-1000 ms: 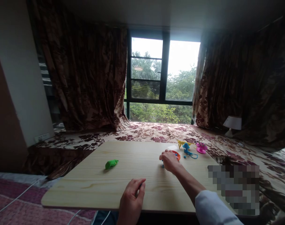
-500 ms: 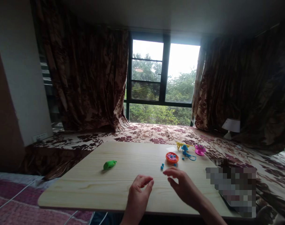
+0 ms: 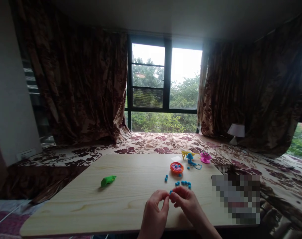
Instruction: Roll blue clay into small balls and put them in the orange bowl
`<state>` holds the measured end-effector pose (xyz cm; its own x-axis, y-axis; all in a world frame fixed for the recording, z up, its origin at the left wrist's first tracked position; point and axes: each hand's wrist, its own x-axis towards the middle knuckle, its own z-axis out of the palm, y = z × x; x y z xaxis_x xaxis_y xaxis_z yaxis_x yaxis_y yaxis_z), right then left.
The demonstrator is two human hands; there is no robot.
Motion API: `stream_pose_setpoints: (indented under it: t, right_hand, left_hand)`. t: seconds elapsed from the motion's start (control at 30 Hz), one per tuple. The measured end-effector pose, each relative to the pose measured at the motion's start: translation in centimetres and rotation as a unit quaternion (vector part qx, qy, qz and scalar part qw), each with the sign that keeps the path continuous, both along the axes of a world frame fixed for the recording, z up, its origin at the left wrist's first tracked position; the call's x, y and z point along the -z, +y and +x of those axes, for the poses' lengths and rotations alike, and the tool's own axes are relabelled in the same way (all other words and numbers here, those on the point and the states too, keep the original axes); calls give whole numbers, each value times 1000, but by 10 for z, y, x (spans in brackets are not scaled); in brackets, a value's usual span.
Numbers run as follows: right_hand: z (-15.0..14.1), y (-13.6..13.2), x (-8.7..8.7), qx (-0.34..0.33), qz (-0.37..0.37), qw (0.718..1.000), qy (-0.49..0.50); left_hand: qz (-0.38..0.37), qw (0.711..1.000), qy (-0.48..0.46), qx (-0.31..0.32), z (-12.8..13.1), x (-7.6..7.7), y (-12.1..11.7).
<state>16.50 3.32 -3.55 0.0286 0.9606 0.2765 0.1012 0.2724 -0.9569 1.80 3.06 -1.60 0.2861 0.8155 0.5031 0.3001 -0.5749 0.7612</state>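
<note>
My left hand [image 3: 156, 210] and my right hand [image 3: 187, 202] meet fingertip to fingertip over the front part of the table. A small blue bead [image 3: 170, 192] shows between the fingertips, pinched by my right hand. The thumb and forefinger of my left hand are pressed together right beside it; what they hold, if anything, is too small to make out. Just beyond my right hand lie several loose blue beads [image 3: 185, 183]. Farther back sits an orange bowl [image 3: 171, 170] filled with pink and blue beads. A few more blue beads [image 3: 166, 178] lie in front of it.
A green toy [image 3: 108, 181] lies on the left of the pale wooden table [image 3: 73, 189]. At the back right stand a blue mushroom-shaped toy [image 3: 190, 158] with a blue loop, a yellow toy [image 3: 184, 154] and a pink toy [image 3: 205, 157]. A blurred-out item [image 3: 237, 199] is at the right edge.
My right hand has moved in to meet my left, with a blue bead now at the fingertips. More loose blue beads show beyond my right hand. The view has turned slightly right.
</note>
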Motion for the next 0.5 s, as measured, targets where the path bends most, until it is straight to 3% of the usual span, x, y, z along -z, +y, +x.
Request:
stream_pose_setpoints:
  t: [0.1,0.27,0.4,0.5]
  right_hand:
    - [4,1,4,26,22,998,-46]
    - [8,-9,4,60,74,980,-175]
    - [9,-15,6,96,155,912,-368]
    - [13,-18,21,97,196,867,-447]
  left_hand:
    - [42,997,59,-2,-10,2,2]
    - [85,970,206,-98,-40,14,11]
    - [95,954,250,-138,-47,17,8]
    - [92,950,260,-143,-46,14,4]
